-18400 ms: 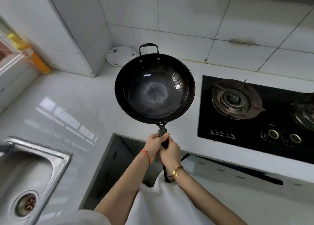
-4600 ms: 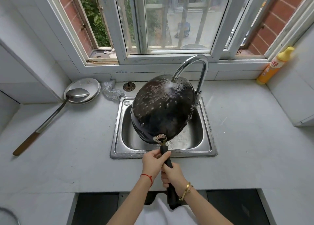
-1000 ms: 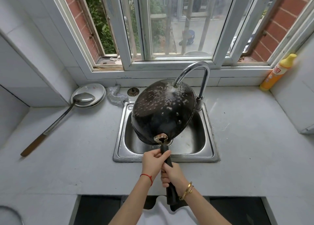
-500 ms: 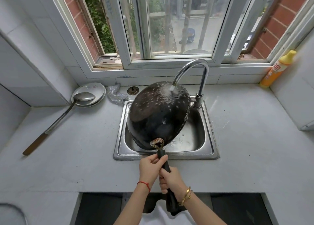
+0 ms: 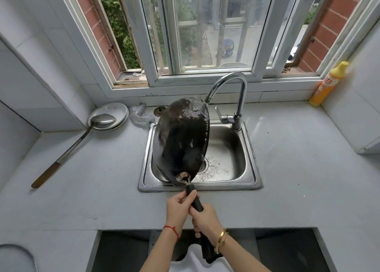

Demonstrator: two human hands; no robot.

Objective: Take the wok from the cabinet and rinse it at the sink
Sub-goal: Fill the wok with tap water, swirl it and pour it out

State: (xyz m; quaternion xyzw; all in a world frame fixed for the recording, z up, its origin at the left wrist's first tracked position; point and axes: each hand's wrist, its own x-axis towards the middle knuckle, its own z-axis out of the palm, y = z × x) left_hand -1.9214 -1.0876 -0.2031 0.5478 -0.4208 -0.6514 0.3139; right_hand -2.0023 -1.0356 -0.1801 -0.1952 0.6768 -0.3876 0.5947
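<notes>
1. The wok [image 5: 182,140] is up over the sink [image 5: 249,148], tipped steeply on edge, dark wet underside facing the camera.
2. Its top rim sits just beside the tap [image 5: 226,86] spout; the lower edge dips into the left half of the basin.
3. Left hand [image 5: 177,210] grasps the handle [image 5: 195,199] close to the wok, fingers curled round it, thumb on top.
4. Right hand [image 5: 205,218] grips the same handle just behind the left, fingers wrapped underneath.
5. A red string circles the left wrist, a gold bangle [image 5: 221,237] the right.
6. Water is splashing on the basin floor around the drain [image 5: 204,165], right by the wok's lower edge.
7. The tap lever [image 5: 219,112] points left from the tap base at the sink's back right corner.
8. Over on the left counter: a plate [image 5: 121,109] with a ladle [image 5: 67,152] bowl resting in it, the long handle stretching toward the near left.
9. Between plate and sink, a silvery scrubber [image 5: 140,118], and a small round strainer [image 5: 160,111] just behind the wok.
10. Far right, by the window frame, a yellow bottle [image 5: 329,84] stands leaning against the wall corner.
11. The window [image 5: 205,29] behind the sink shows bars, brick and greenery.
</notes>
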